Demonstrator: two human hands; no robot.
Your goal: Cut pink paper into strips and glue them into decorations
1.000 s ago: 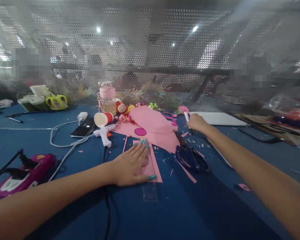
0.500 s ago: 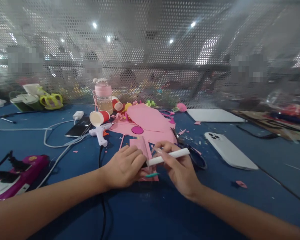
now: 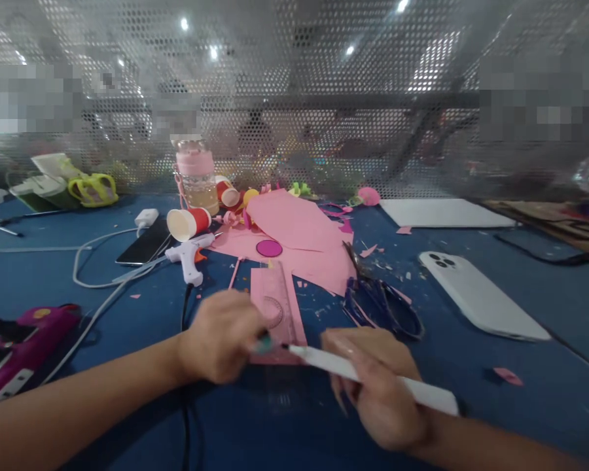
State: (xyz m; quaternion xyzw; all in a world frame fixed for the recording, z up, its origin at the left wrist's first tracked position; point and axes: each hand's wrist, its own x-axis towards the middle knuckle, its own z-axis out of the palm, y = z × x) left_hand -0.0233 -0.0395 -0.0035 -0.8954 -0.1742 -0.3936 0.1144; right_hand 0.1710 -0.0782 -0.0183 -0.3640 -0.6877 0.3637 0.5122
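Across the blue table (image 3: 255, 438), right hand (image 3: 381, 386) low right of centre, left hand (image 3: 223, 337) a blur low left of centre, its grip impossible to tell, pink strip (image 3: 297, 324) under clear ruler (image 3: 275, 294) at lower centre, and a white marker (image 3: 328, 363) clamped in that right hand!

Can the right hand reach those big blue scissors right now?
Probably yes: the blue scissors lie just beyond the right hand, and nothing seems to block the way. But that hand holds a white marker, so grabbing them properly would likely mean putting it down first.
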